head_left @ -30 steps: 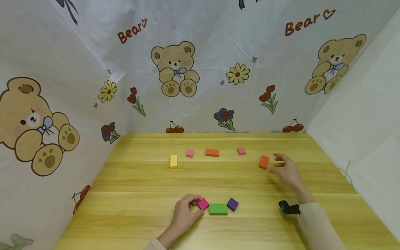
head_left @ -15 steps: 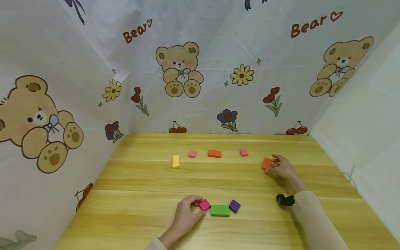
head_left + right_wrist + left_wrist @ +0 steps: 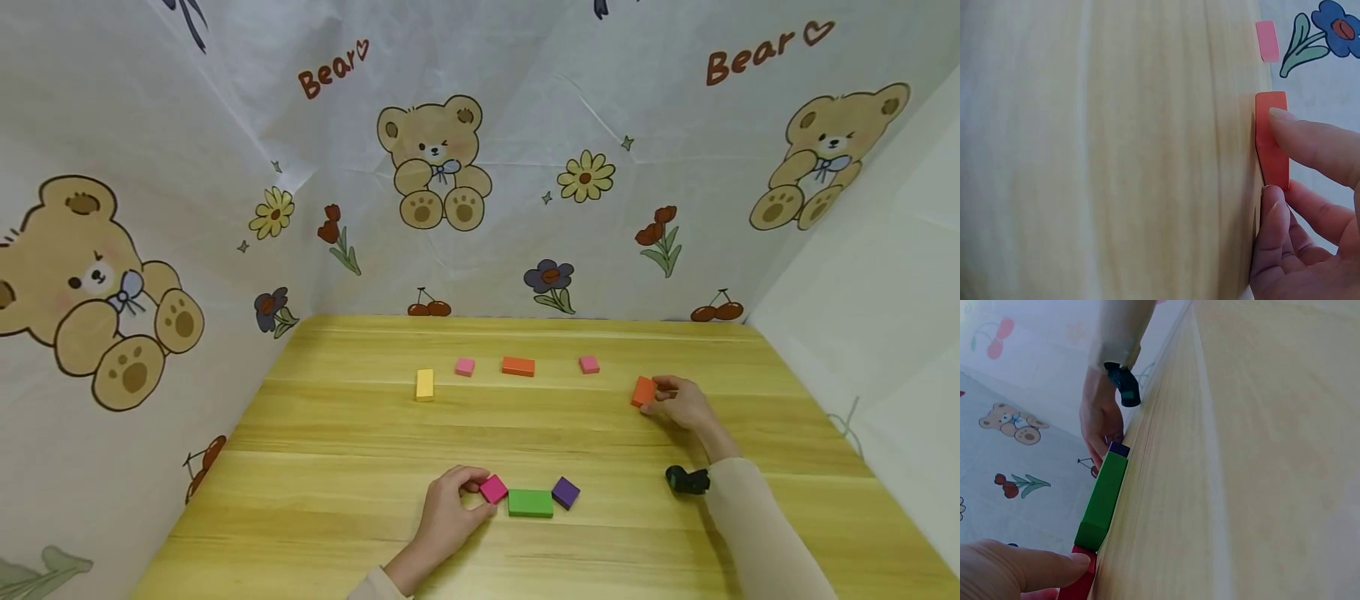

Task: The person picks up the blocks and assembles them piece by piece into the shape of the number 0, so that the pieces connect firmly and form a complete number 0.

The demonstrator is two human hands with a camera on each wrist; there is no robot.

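Observation:
My left hand point(image 3: 448, 514) pinches a magenta cube point(image 3: 493, 489) between thumb and fingers at the near side of the table. Beside the cube lies a flat green block point(image 3: 530, 503), then a purple cube point(image 3: 566, 492) at its right end. Farther back on the right, my right hand point(image 3: 682, 405) holds a small orange-red rectangular block point(image 3: 642, 392) by its edges. The right wrist view shows the thumb on the face of this orange-red block point(image 3: 1271, 150), with fingertips at its lower end. In the left wrist view the thumb presses the magenta cube point(image 3: 1081, 575) right against the green block's end.
An arc of blocks lies toward the back: a yellow block point(image 3: 424, 385), a pink one point(image 3: 465, 367), another orange-red one point(image 3: 518, 367) and a second pink one point(image 3: 589, 364). A bear-print sheet point(image 3: 495, 250) rises behind the wooden table point(image 3: 360, 475). A black wrist camera point(image 3: 686, 480) sits at my right cuff.
My right hand has moved left onto the orange-red block and taken hold of it between thumb and fingers. The left hand stays on the magenta cube. The head view has shifted slightly.

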